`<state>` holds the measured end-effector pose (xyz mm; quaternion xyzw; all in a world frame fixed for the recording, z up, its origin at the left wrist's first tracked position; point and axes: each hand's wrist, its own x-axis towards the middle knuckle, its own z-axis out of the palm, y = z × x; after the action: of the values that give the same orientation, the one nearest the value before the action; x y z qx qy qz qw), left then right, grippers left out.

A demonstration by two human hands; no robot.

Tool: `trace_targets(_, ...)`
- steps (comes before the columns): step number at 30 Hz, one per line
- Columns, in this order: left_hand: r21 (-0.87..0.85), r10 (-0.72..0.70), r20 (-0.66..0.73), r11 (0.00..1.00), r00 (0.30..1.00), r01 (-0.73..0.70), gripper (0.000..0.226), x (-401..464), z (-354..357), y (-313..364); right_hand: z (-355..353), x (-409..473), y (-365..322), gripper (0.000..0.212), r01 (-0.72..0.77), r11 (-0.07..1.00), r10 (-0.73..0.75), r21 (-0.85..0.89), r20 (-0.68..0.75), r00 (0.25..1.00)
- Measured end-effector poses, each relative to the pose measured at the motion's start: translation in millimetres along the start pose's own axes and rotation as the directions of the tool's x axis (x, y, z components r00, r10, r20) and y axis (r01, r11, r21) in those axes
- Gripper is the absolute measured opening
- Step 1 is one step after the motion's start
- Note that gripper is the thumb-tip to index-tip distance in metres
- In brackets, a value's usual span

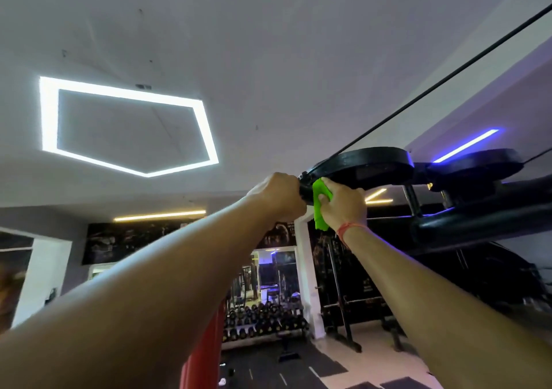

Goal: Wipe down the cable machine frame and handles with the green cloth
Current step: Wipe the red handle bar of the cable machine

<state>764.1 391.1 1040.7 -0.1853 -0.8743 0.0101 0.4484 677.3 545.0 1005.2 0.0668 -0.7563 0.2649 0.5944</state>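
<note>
Reaching overhead, right hand (pixel 343 202) closed around the green cloth (pixel 321 203), pressing it against the pulley bracket (pixel 306 187). Left hand (pixel 277 194) clenching that bracket just beside. Frame bar (pixel 478 224) running rightward, nearer the cloth hand.

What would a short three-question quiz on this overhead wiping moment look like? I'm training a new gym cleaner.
1. True or false: the right hand holds the green cloth.
2. What is the left hand gripping?
A. a dumbbell
B. the black end of the machine by the pulley wheel
C. the ceiling light
3. Fill in: a thin black ____ runs up and to the right from the pulley wheel.

Key: 1 true; 2 B; 3 cable.
</note>
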Motion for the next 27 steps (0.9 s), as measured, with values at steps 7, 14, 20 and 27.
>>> trace_targets(7, 0.04, -0.003, 0.007, 0.999, 1.0, 0.003, 0.032, -1, -11, -19, 4, -2, 4, 0.051, 0.011, 0.966, -0.027, 0.258, 0.055, 0.998)
trace_targets(14, 0.039, 0.009, 0.003, 0.999, 1.0, -0.01, 0.027, -5, -14, -26, 7, 7, -4, 0.041, -0.042, 0.941, 0.034, 0.335, 0.029, 0.999)
trace_targets(20, -0.031, -0.005, 0.008, 1.0, 1.0, 0.006, 0.027, -6, -14, -29, -9, 8, 5, 0.042, -0.013, 0.945, -0.027, 0.326, 0.119, 0.993)
trace_targets(27, -0.019, -0.011, -0.002, 1.0, 1.0, 0.011, 0.026, -15, -17, -37, -5, 3, -35, 0.039, 0.064, 0.89, -0.142, 0.451, 0.14, 0.98)
